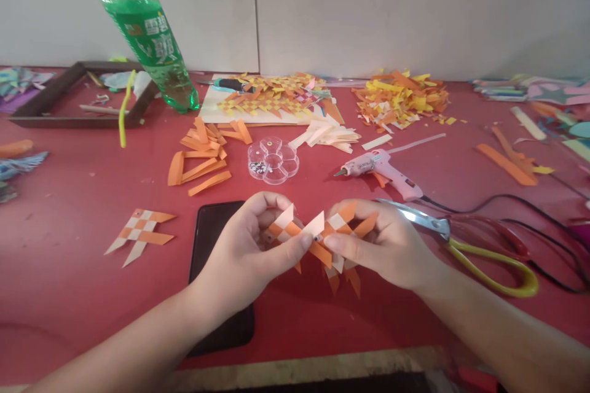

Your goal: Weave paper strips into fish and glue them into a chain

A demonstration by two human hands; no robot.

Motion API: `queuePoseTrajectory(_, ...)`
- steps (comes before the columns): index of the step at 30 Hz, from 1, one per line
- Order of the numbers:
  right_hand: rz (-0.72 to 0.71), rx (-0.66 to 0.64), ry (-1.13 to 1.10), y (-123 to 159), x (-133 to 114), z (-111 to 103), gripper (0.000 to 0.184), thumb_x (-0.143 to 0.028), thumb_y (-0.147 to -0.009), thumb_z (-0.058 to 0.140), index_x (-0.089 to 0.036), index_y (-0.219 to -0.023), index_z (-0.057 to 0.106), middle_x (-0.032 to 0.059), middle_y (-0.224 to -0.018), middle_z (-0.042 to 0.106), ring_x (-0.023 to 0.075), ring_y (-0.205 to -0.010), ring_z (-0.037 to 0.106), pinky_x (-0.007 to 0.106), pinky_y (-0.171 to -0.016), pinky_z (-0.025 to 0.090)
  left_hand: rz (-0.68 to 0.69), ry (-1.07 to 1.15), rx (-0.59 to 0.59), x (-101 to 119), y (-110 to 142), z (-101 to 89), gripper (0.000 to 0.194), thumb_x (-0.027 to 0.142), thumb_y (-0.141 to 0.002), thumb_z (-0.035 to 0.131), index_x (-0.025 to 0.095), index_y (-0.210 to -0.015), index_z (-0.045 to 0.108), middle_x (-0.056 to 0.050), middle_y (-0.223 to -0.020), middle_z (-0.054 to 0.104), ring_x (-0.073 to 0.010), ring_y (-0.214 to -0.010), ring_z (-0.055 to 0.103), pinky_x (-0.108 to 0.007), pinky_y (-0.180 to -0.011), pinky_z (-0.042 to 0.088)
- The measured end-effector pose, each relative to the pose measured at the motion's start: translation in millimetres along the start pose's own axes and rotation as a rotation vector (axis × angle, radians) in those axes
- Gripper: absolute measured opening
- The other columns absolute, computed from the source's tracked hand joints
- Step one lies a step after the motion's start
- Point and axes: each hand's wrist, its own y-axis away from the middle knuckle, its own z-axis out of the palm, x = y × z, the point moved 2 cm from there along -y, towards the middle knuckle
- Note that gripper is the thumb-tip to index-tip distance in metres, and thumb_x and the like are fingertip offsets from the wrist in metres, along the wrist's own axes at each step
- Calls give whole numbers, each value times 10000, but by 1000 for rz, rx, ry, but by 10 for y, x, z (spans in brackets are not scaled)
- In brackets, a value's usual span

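Woven paper fish (340, 221) in orange and cream are held up between my two hands. My left hand (258, 245) pinches the left part, thumb in front and fingers curled behind. Closed on the right part, my right hand (391, 245) has its thumb pressed on the front near a small eye. Pointed strip ends stick out above and below; how the pieces join is hidden by my fingers. A separate woven paper fish (139, 230) lies flat on the red table (115, 301) at the left. Under my left wrist is a black phone (216, 227).
Ahead stands a clear flower-shaped tray (273, 161) with small eyes in one compartment. A pink glue gun (380, 169) and yellow-handled scissors (488, 270) lie right. Orange strips (203, 159), cream strips (327, 132), a scrap pile (401, 98), a green bottle (147, 37) and a frame (74, 120) sit farther back.
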Motion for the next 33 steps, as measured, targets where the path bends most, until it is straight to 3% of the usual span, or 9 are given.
queuePoseTrajectory(4,-15,2,15,2,-3,6,202,-327,-840,709,-179,-773,589,-9,-616,683,107,-517,627,194,-460,446,36,-59,2,3,8,1,277,293,-778,787,215,-911,557,39,-747,614,-81,-582,511,-197,-515,373)
queuePoseTrajectory(10,-7,-40,16,13,4,-4,215,-341,-873,668,-175,-775,571,-19,-568,648,89,-492,566,198,-470,402,66,-101,-130,22,3,19,152,244,-838,726,192,-875,588,34,-788,615,-55,-600,519,-158,-533,419)
queuePoseTrajectory(17,41,-87,27,10,7,4,252,-379,-846,684,-170,-759,575,-28,-528,603,71,-448,471,187,-429,320,81,-161,-149,22,2,6,135,231,-843,719,198,-914,610,38,-769,608,-53,-596,503,-159,-561,436)
queuePoseTrajectory(21,66,-108,43,11,7,6,276,-411,-858,670,-154,-796,594,-16,-551,611,73,-475,485,189,-442,335,46,-167,-145,6,7,-7,204,265,-839,728,213,-992,602,58,-693,578,-45,-536,452,-147,-501,389)
queuePoseTrajectory(27,20,-51,5,25,5,-9,257,-386,-854,693,-165,-766,596,-11,-564,648,74,-479,539,176,-446,369,62,-162,-107,14,-11,-4,264,245,-844,719,222,-1056,563,53,-743,644,-58,-633,567,-145,-587,453)
queuePoseTrajectory(33,69,-32,-81,21,23,-15,245,-389,-837,720,-171,-804,612,-3,-585,675,95,-496,602,182,-460,434,10,-186,-95,15,0,-14,330,302,-810,757,232,-1073,571,47,-715,671,-55,-563,535,-150,-527,411)
